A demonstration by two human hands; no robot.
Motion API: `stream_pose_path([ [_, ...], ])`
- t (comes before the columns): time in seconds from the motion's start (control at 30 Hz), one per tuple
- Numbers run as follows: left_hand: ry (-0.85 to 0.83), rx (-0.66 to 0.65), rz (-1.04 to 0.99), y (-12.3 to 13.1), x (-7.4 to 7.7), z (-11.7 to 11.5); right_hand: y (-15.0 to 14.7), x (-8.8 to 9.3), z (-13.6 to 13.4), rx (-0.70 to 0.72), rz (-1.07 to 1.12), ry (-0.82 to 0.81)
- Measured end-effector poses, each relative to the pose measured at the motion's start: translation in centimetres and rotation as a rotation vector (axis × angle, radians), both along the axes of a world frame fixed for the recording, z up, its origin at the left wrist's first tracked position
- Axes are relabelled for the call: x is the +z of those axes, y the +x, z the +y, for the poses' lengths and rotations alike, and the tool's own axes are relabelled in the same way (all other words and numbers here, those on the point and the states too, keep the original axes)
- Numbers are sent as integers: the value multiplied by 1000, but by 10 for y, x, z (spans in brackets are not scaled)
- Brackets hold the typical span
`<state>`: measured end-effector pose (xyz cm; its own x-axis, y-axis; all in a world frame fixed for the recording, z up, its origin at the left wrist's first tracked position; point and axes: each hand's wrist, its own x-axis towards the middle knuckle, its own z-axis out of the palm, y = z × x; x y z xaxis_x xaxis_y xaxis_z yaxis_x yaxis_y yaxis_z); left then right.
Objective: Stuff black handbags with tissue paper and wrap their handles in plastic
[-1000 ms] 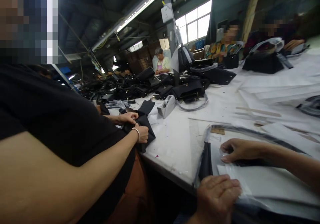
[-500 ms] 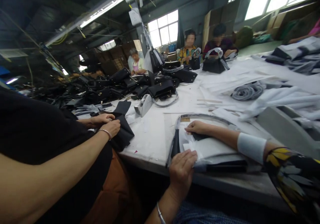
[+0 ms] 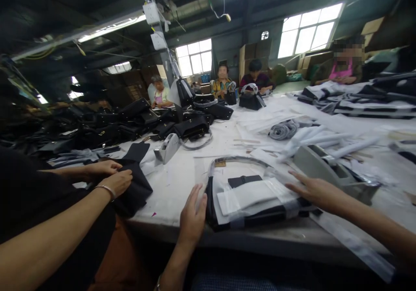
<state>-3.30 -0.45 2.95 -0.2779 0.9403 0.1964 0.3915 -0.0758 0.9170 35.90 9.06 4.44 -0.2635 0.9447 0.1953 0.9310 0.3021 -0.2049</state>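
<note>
Between left hand [image 3: 193, 215] and right hand [image 3: 313, 191]: bag [image 3: 260, 216] black, plain, under clear wrap. White paper sheet [image 3: 247, 195] on top, black strap piece [image 3: 244, 180] above it. Table [image 3: 182, 178] under both hands white. Just past right hand: tape dispenser [image 3: 320, 163] grey. Further out from right hand: coiled cord [image 3: 282, 130] grey, rolled sheets [image 3: 312, 137] white. Left of left hand: co-worker's fabric piece [image 3: 134, 187] black, plain; shirt [image 3: 29, 187] black; trousers [image 3: 120, 256] rust-orange; bracelet [image 3: 105, 189] silver. Between fabric piece and left hand: tiny scrap [image 3: 154, 214] pink. Ahead of left hand: second dispenser [image 3: 167, 148] light grey, heap of bags [image 3: 188, 126] black. Below left wrist: own trousers [image 3: 234, 282] blue, small check.
</note>
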Motion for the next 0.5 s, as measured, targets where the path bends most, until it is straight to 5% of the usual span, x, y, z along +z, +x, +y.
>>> stream_pose_path([
  [0.1,-146,-12,-157,4,-11,18,-8,-2,-14,-149,71,-223],
  [0.2,-111,-10,-258,14,-6,18,-24,16,-22,-212,230,-209],
  [0.37,158,116,-480,13,33,-1,-44,47,-14,-92,676,-35],
  [0.5,286,163,-351,6,62,-7,-60,43,15,105,836,-22],
])
